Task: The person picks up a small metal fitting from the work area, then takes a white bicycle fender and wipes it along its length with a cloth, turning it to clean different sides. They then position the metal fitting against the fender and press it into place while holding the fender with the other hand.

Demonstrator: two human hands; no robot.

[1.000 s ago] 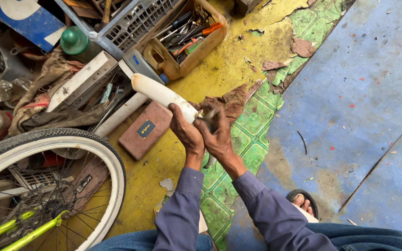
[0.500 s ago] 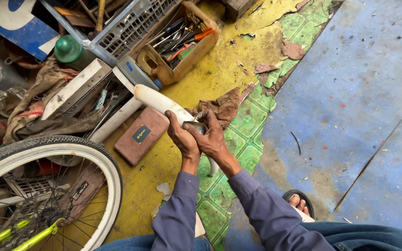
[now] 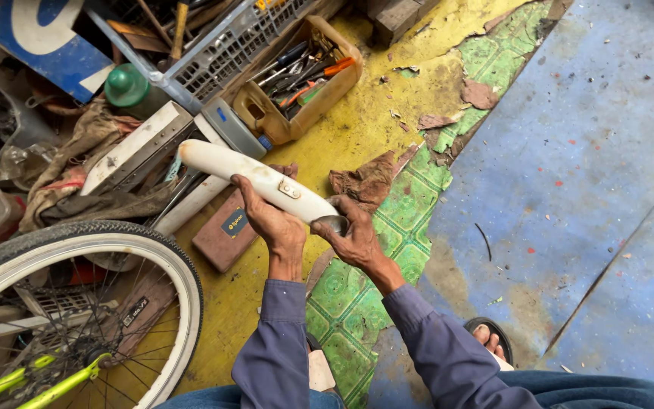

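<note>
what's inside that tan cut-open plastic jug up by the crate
The tan jug holds hand tools, including one orange-handled tool. Whatever lies beneath them is covered.

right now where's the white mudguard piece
In the head view, centre-left, the white mudguard piece is held off the floor by both hands, left hand and right hand, above the brown case.

The white fender (image 3: 255, 178) looks like smooth, slightly glossy plastic, scuffed with grime, and carries a small shiny metal bracket (image 3: 289, 189). The floor (image 3: 357, 129) shows worn yellow and green patterned sheeting, peeling and rough at its torn edges. The rag (image 3: 369, 182) is brown, crumpled cloth. The bicycle tyre (image 3: 77, 238) is matt black rubber with a white sidewall.
</note>
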